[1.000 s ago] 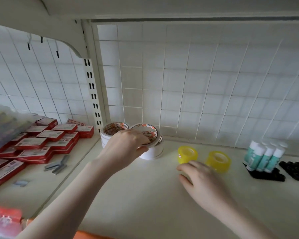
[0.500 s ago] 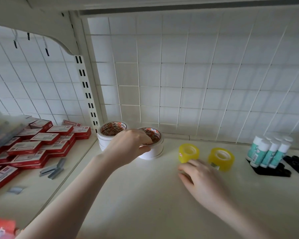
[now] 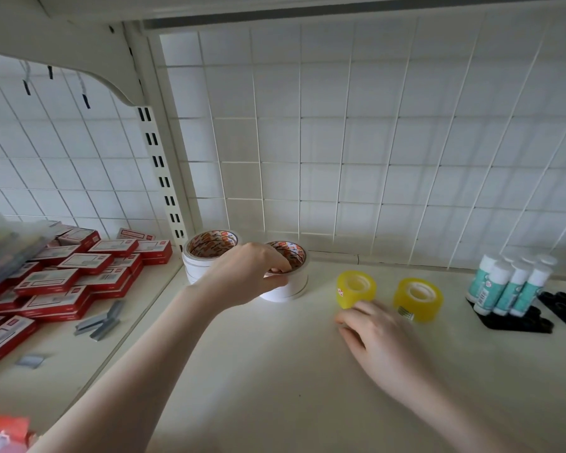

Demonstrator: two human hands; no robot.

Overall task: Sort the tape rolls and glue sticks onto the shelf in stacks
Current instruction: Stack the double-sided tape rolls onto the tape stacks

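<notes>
Left hand (image 3: 249, 276) curled over the near rim of the right-hand white tape stack (image 3: 288, 279), fingertips dipped into the core and thumb against the outer wall, so gripping the top roll. Right hand (image 3: 378, 338) flat and relaxed on the shelf (image 3: 275, 387), palm down, holding nothing, fingertips just touching the base of the left yellow tape roll (image 3: 355, 289). Two white stacks side by side at the back left corner: the left white tape stack (image 3: 206, 256) taller, about three rolls, the gripped one apparently two, though seams too faint for a sure count. Two yellow rolls, the right yellow tape roll (image 3: 419, 299) near its twin, both tipped with cores facing up and toward the camera. Directly ahead of the right hand, clearly nearer to it than to the left; likely next a matter of lifting one yellow roll onto the other. Six glue sticks (image 3: 510, 286), roughly, upright in a black holder (image 3: 517, 322) at far right, back ones hard to separate. On the neighbouring bay, red staple boxes (image 3: 62, 279) and loose staple strips (image 3: 102, 320).
</notes>
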